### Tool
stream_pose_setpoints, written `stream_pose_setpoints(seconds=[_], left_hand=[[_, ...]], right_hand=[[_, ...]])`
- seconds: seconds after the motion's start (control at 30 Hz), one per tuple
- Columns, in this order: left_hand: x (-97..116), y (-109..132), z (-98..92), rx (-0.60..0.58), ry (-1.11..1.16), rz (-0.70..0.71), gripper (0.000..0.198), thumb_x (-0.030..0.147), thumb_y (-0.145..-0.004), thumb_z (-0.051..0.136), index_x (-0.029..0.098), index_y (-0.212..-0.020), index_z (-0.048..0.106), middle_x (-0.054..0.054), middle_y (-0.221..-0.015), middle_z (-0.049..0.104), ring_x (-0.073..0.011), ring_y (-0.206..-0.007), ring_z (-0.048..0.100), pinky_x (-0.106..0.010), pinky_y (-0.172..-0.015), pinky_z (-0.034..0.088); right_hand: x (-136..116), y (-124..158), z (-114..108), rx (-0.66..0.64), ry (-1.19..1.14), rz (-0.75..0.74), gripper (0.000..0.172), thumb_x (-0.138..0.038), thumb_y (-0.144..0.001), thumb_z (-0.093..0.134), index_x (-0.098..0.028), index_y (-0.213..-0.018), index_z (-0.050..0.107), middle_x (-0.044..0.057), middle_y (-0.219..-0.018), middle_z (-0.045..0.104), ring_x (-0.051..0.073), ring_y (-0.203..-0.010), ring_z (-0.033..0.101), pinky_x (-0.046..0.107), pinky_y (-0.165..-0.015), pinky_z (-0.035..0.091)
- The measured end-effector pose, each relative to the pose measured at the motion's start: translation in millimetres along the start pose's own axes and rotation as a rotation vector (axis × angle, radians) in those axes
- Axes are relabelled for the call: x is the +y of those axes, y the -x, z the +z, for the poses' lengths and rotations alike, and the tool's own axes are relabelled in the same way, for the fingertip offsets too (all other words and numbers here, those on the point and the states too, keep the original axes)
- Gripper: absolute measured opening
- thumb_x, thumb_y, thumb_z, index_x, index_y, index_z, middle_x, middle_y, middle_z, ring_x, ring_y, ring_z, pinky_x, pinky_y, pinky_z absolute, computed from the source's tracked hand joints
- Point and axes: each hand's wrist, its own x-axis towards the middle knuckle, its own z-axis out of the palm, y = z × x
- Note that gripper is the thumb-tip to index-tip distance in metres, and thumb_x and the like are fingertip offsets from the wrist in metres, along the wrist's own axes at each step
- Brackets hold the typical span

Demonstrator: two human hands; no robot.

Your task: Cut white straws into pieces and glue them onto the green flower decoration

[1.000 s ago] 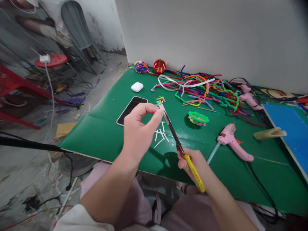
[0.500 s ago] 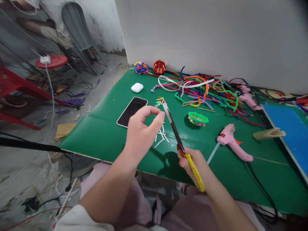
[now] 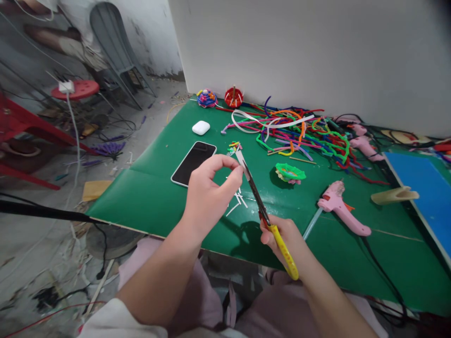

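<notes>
My right hand (image 3: 283, 241) grips a pair of scissors (image 3: 259, 199) by yellow and red handles, blades pointing up and away from me. At the blades, my left hand (image 3: 209, 195) is closed in a pinch, thumb against forefinger. Whatever sits between those fingertips is too small to make out. Below them, several short white strips (image 3: 240, 199) lie scattered on the green tabletop (image 3: 151, 188). Small coloured bits (image 3: 234, 146) lie just beyond the fingertips. A phone (image 3: 192, 164) rests to the left, partly behind my left hand.
A pink glue gun (image 3: 341, 209) lies at right, near a green pipe-cleaner piece (image 3: 289, 172). Behind are tangled pipe cleaners (image 3: 299, 129), a white case (image 3: 201, 127) and two round ornaments, one red (image 3: 233, 97). A blue board (image 3: 423, 188) is far right. A person sits at upper left.
The scissor blades have shifted slightly down and left against my left fingertips. My left hand has barely moved, and the things on the table look the same.
</notes>
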Motion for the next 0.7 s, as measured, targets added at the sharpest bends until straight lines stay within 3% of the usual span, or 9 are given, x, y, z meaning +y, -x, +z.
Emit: stream_pose_setpoints(seconds=[0.7], left_hand=[[1.0,-2.0,-4.9,-0.076,0.031,-0.013,0.007,0.020,-0.078,0.058,0.019,-0.072,0.061,0.003,-0.074,0.063,-0.0106,-0.072,0.057,-0.023,-0.073,0.044]], right_hand=[[-1.2,0.3,-1.2,-0.015,0.030,0.007,0.059,-0.076,-0.069,0.043,-0.019,-0.055,0.037,-0.006,-0.051,0.026,0.009,-0.051,0.022,0.023,-0.045,0.020]])
